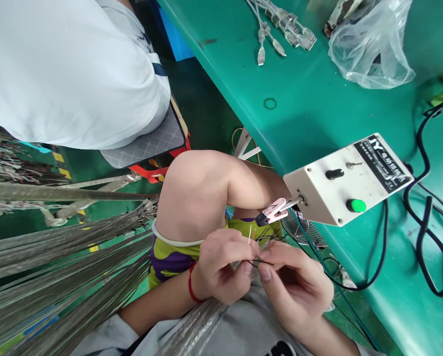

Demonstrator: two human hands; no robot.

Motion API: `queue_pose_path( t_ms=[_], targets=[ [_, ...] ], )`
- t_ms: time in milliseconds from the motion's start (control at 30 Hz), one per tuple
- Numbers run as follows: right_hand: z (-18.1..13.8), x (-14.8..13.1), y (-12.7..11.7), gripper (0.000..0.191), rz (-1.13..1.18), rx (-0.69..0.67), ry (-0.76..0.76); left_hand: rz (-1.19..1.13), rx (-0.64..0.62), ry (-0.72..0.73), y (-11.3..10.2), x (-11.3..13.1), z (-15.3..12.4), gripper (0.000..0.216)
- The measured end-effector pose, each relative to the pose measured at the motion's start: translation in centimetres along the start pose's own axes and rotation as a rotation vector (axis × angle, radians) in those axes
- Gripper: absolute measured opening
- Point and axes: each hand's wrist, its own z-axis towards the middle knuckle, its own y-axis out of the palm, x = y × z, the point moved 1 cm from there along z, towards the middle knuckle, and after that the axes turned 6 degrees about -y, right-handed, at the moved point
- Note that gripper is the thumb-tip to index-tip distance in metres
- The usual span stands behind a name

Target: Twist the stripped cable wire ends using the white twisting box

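At the far left, a big bunch of long grey cables (58,267) fans out across your lap side. Above it sits another person in a white shirt (69,69), on a seat with a grey pad (147,143).

Next comes your bare knee (199,198). Just below it is your left hand (221,269), with a red string (190,284) round the wrist. Its fingers are closed in a narrow pinch on some thin wires (251,242). The wires run from one hand to the other, and a red tip and a white tip stick up between them.

Your right hand (295,287) is right beside your left one, almost touching it. Its thumb and fingers pinch the same thin wires from the other side.

Just above your hands is a small pink clip (275,211). It sits on a metal rod that pokes out of a cream box (347,178). The box lies at the edge of the green table (318,109) and has a black knob (334,174) and a green button (356,205).

Far back on the table lie some plugs on clear cords (284,24). To their right is a crumpled plastic bag (373,44). A black cord (429,237) loops along the right edge.
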Motion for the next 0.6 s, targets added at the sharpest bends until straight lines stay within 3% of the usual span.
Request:
queue_pose_path(
  t_ms=[133,267,433,600],
  targets=[
    [0.1,0.2,0.2,0.004,0.038,0.010,0.022,-0.041,-0.024,-0.066,-0.1,0.2,-0.2,0.010],
    [-0.1,0.7,0.2,0.008,0.107,0.019,0.072,-0.065,0.019,-0.109,-0.3,0.2,-0.5,0.008],
    [-0.1,1.2,0.0,0.007,0.154,0.045,0.139,-0.003,0.035,-0.056,-0.4,0.1,0.1,0.006],
    [0.0,2.3,-0.5,0.003,0.220,0.111,0.310,0.052,0.126,-0.071,-1.0,-0.4,0.4,0.008]
  ],
)
